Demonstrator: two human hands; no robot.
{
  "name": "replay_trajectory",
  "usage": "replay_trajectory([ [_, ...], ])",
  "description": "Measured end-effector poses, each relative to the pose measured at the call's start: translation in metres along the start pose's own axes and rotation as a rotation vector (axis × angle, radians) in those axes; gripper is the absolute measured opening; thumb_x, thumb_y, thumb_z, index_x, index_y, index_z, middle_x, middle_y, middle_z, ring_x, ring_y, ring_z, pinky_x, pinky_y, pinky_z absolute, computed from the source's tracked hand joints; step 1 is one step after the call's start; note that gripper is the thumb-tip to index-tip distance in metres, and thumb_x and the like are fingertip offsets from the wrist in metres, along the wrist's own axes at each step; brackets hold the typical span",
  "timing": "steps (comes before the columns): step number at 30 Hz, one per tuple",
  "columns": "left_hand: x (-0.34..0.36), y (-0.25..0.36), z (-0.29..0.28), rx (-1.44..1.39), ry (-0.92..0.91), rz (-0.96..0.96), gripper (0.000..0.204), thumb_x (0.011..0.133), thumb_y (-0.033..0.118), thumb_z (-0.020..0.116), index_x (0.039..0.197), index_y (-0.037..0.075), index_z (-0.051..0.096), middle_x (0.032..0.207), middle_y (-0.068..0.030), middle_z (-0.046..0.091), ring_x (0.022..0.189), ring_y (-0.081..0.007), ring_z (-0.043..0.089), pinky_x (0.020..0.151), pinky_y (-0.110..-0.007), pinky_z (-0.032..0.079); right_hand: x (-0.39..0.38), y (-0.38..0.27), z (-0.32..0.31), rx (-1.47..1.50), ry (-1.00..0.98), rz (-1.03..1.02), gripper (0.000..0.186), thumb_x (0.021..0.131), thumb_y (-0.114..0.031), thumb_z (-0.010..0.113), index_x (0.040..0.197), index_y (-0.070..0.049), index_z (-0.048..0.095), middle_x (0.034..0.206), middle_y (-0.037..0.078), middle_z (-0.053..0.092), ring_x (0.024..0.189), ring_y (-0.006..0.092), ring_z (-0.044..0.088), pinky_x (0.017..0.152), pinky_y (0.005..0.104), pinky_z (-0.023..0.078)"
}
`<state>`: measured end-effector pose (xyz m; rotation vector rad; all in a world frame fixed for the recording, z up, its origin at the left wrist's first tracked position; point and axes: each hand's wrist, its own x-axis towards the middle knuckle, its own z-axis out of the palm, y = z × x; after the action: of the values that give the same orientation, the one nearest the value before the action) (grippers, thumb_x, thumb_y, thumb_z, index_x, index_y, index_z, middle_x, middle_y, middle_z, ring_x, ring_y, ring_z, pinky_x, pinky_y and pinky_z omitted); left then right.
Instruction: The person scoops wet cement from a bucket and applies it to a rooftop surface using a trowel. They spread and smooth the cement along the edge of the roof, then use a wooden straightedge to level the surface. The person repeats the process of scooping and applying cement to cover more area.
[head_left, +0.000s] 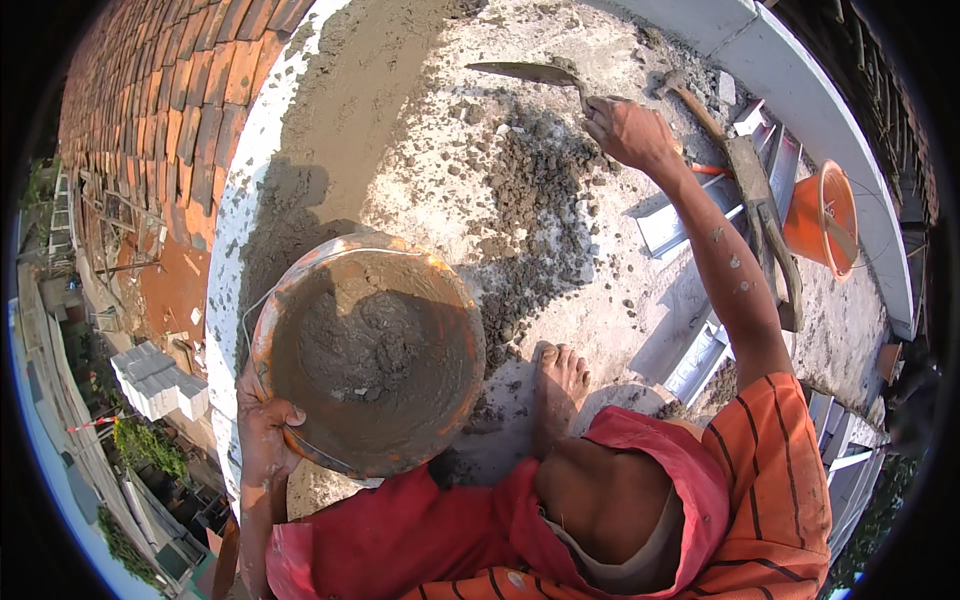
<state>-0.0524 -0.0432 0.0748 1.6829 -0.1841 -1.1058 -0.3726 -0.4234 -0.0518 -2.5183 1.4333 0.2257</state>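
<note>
My left hand (pixel 265 425) is closed on the near left rim of a round bucket (pixel 462 345), whose orange sides are smeared with cement. Wet grey mortar (pixel 370 340) fills much of its inside. Out ahead to the right, my right hand (pixel 630 135) grips the handle of a trowel (pixel 525 71), its pointed blade turned left above the rough slab. A smooth band of wet mortar (pixel 365 95) runs along the slab's left side, past the bucket. Loose mortar crumbs (pixel 540 190) lie between the bucket and my right arm.
At right stand an orange bucket (pixel 815 220), a wooden-handled tool (pixel 695 105), a worn plank (pixel 755 200) and metal channels (pixel 700 360). A low white wall (pixel 840 95) bounds that side. Beyond the left white edge (pixel 235 220) are roof tiles (pixel 200 90) and a drop to lower ground.
</note>
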Motion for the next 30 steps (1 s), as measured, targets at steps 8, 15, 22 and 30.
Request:
replay_trajectory([
  [8,-0.002,-0.019,-0.014,0.092,-0.013,-0.028,0.081,0.056,-0.011,0.042,0.136,0.002,0.046,0.116,-0.0102,0.062,0.090,-0.0158,0.061,0.075,-0.025,0.051,-0.003,-0.016,0.052,0.070,-0.060,-0.214,0.046,0.089,-0.045,0.056,0.117,-0.008,0.061,0.092,0.018,0.069,0.081,0.0331,0.068,0.073,0.0437,0.056],
  [15,0.015,-0.014,-0.002,0.086,0.047,-0.118,0.081,0.058,-0.011,0.043,0.137,0.005,0.044,0.112,-0.0108,0.060,0.087,-0.0169,0.060,0.075,-0.027,0.052,-0.024,0.001,0.055,-0.025,-0.091,-0.152,0.045,0.090,-0.040,0.056,0.123,-0.011,0.060,0.096,0.015,0.069,0.076,0.0287,0.069,0.071,0.0423,0.058],
  [22,0.021,-0.004,0.014,0.070,-0.049,-0.075,0.079,0.061,-0.012,0.043,0.138,0.001,0.042,0.120,-0.0131,0.057,0.097,-0.0193,0.060,0.081,-0.028,0.051,-0.057,0.061,0.060,0.467,0.094,-0.111,0.045,0.093,-0.044,0.048,0.090,0.000,0.059,0.062,0.008,0.054,0.051,0.0202,0.053,0.052,0.0351,0.047],
  [30,0.051,-0.010,0.083,0.123,-0.092,0.056,0.066,0.072,-0.008,0.048,0.137,0.000,0.043,0.123,-0.0115,0.057,0.113,-0.0197,0.055,0.101,-0.032,0.038,-0.105,0.024,0.070,0.893,-0.376,0.202,0.046,0.091,-0.039,0.049,0.088,0.005,0.061,0.062,0.005,0.050,0.051,0.0140,0.053,0.046,0.0310,0.043],
])
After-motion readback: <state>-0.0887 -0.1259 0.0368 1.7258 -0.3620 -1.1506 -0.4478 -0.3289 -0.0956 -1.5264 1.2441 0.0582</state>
